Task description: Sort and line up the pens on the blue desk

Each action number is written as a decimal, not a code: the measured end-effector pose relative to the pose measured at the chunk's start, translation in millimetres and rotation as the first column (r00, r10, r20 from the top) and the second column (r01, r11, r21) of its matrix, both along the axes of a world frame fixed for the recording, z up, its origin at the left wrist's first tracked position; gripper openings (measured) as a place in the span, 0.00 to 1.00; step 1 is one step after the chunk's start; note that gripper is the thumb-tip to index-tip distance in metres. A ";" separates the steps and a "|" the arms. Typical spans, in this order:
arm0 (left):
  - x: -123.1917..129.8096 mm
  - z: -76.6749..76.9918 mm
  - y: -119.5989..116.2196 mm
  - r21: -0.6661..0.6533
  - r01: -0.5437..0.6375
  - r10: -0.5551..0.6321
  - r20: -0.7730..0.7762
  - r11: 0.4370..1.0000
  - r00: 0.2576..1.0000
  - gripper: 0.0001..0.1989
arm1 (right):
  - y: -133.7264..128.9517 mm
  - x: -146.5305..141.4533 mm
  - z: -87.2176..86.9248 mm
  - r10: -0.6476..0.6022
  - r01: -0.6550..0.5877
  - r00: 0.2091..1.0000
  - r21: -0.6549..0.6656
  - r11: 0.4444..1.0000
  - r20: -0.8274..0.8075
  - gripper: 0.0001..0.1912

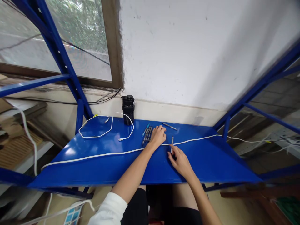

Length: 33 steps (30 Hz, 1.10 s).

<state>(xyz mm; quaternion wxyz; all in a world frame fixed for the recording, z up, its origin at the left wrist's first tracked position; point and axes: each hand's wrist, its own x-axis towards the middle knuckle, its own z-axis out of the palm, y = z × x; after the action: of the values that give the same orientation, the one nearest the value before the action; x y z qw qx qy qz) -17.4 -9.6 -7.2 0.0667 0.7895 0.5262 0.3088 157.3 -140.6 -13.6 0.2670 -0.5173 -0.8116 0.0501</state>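
Several pens (pixel 147 135) lie side by side on the blue table (pixel 98 168), one of them light blue. My left hand (pixel 158 135) is just right of this group, its fingers bent over the tabletop; what they hold, if anything, is hidden. My right hand (pixel 178 158) grips the lower end of an upright-pointing pen (pixel 172 139) between thumb and fingers, close to the white cable. Farther back, near the wall, another pen (pixel 169 126) lies slantwise by itself.
A black bottle (pixel 128 110) stands at the back edge. Beside it lies a looped white cable (pixel 93 137). A long white cable (pixel 93 156) crosses the table under my arms. Blue posts (pixel 67 70) rise at both sides.
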 end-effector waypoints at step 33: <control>-2.2 -2.3 1.2 0.027 -0.023 0.023 0.012 0.999 1.000 0.12 | 186.2 45.7 -5.9 -0.196 0.192 0.980 0.104 0.976 0.027 0.15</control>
<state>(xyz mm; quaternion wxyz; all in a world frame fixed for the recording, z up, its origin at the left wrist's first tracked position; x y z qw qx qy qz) -19.6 -8.4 -9.5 0.0557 0.7822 0.5308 0.3214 203.1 45.6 -19.5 0.2815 -0.5808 -0.7634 -0.0269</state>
